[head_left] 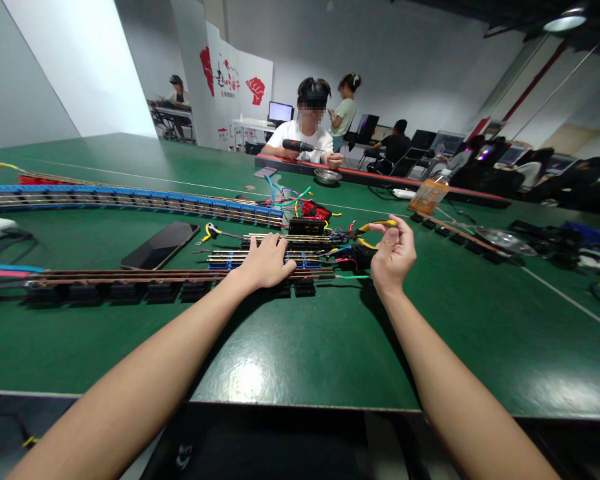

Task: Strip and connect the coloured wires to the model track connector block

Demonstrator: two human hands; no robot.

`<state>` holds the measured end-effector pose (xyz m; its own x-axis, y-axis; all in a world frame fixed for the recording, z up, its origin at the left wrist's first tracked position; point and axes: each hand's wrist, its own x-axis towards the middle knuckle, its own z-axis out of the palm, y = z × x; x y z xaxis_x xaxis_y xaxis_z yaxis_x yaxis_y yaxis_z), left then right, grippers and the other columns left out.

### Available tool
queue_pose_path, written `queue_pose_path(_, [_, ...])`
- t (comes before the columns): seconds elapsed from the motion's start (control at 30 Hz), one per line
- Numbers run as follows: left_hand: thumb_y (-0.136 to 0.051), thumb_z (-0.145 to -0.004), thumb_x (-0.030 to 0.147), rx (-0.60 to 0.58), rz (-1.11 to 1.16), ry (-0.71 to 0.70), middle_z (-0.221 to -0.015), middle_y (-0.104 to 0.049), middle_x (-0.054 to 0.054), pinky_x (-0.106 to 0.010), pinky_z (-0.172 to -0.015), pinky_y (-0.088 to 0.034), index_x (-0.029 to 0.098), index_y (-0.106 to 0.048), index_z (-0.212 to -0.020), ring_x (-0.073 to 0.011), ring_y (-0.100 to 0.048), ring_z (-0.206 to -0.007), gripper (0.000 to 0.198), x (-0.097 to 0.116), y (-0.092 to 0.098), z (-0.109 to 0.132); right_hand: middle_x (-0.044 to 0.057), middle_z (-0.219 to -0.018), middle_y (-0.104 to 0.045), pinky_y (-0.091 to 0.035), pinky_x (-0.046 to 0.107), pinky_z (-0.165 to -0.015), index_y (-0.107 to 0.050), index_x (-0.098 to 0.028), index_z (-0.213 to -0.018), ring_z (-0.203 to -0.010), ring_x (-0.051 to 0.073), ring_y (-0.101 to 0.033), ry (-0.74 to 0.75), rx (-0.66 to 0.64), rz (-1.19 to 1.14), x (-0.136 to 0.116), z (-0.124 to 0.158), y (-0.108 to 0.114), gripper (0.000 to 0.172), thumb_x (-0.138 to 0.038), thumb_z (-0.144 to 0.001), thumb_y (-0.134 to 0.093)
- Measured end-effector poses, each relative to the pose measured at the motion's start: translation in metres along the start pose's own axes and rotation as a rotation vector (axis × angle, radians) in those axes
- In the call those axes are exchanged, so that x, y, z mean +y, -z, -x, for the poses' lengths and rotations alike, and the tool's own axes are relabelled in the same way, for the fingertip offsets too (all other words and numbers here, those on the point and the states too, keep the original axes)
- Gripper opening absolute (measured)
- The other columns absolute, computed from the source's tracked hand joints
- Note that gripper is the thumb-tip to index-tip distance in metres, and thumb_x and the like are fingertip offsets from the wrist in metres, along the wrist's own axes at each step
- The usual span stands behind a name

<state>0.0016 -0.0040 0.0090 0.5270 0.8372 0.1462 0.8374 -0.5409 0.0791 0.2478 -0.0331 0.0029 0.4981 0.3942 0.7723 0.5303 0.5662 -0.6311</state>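
Resting spread left hand [267,262] on rail strips [307,257], presumably steadying; gripping yellow-handled pliers [375,225] in right hand [396,252] beside strips' wired end.

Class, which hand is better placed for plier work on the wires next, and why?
Probably the right hand: it holds the yellow-handled pliers beside the wires, while the left hand lies over the rail strips.

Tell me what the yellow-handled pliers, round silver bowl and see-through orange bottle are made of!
Yellow-handled pliers in the right hand: dark head, probably metal; smooth yellow grips, perhaps plastic or rubber.
Round silver bowl: likely thin, shiny metal, given its grey gleam.
See-through orange bottle: probably smooth plastic, since light shows through, though glass is possible.
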Motion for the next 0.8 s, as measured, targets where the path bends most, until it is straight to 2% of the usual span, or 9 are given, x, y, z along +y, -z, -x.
queue_pose_path(0.17, [-0.035,-0.094,0.04,0.0,0.007,-0.001,-0.147,-0.047,-0.024,-0.067,-0.113,-0.028,0.009,-0.053,-0.127,-0.036,-0.042,-0.137,0.048,-0.0005,-0.0009,-0.0006,0.005,-0.087,-0.075,-0.055,0.031,-0.075,-0.059,-0.015,-0.118,-0.081,0.017,-0.073,-0.006,0.023,0.017,-0.0019,-0.0016,0.0009,0.047,-0.056,-0.097,-0.047])
queue_pose_path(0.37, [-0.035,-0.094,0.04,0.002,0.002,0.006,-0.147,-0.047,-0.023,-0.066,-0.113,-0.028,0.01,-0.053,-0.126,-0.0352,-0.042,-0.138,0.046,-0.0005,-0.0017,-0.0007,0.005,-0.089,-0.075,-0.055,0.029,-0.075,-0.058,-0.016,-0.12,-0.085,0.016,-0.073,-0.03,-0.071,0.016,-0.0023,-0.0035,0.0026,0.045,-0.053,-0.095,-0.053])
queue_pose_path(0.43, [-0.036,-0.095,0.04,-0.002,0.001,0.011,-0.147,-0.047,-0.022,-0.065,-0.114,-0.028,0.012,-0.053,-0.126,-0.0339,-0.042,-0.138,0.045,-0.0006,-0.0012,-0.0006,0.005,-0.091,-0.075,-0.054,0.026,-0.071,-0.057,-0.016,-0.122,-0.082,0.015,-0.072,-0.043,-0.094,0.025,-0.0029,-0.0032,0.003,0.046,-0.05,-0.092,-0.06])
queue_pose_path(0.5, [-0.036,-0.095,0.04,-0.002,0.002,0.011,-0.147,-0.047,-0.022,-0.065,-0.114,-0.028,0.012,-0.053,-0.125,-0.0337,-0.043,-0.138,0.044,-0.0008,-0.0007,-0.0006,0.006,-0.096,-0.074,-0.05,0.023,-0.061,-0.056,-0.016,-0.126,-0.072,0.012,-0.068,-0.058,-0.115,0.041,-0.0037,-0.0029,0.0033,0.051,-0.048,-0.087,-0.067])
queue_pose_path(0.63, [-0.036,-0.095,0.04,-0.001,0.007,0.004,-0.146,-0.048,-0.023,-0.066,-0.113,-0.028,0.011,-0.053,-0.126,-0.0347,-0.042,-0.138,0.046,-0.0011,-0.0008,-0.0008,0.006,-0.103,-0.073,-0.037,0.019,-0.045,-0.052,-0.02,-0.131,-0.048,0.003,-0.048,-0.1,-0.162,0.029,-0.0045,-0.004,0.0042,0.062,-0.046,-0.08,-0.074])
queue_pose_path(0.7, [-0.035,-0.095,0.04,-0.001,0.006,0.005,-0.147,-0.047,-0.023,-0.066,-0.114,-0.028,0.011,-0.053,-0.126,-0.0345,-0.042,-0.138,0.046,-0.0012,-0.0012,-0.0009,0.006,-0.105,-0.072,-0.035,0.019,-0.044,-0.051,-0.021,-0.132,-0.046,0.002,-0.043,-0.117,-0.196,-0.007,-0.0042,-0.0058,0.0048,0.066,-0.046,-0.077,-0.077])
queue_pose_path(0.8, [-0.035,-0.095,0.04,0.004,0.008,0.0,-0.147,-0.047,-0.024,-0.067,-0.113,-0.028,0.01,-0.053,-0.126,-0.0353,-0.042,-0.138,0.047,-0.0015,-0.0018,-0.001,0.005,-0.105,-0.071,-0.037,0.019,-0.045,-0.051,-0.022,-0.131,-0.049,0.003,-0.044,-0.14,-0.233,-0.053,-0.0026,-0.0084,0.0058,0.07,-0.045,-0.073,-0.081])
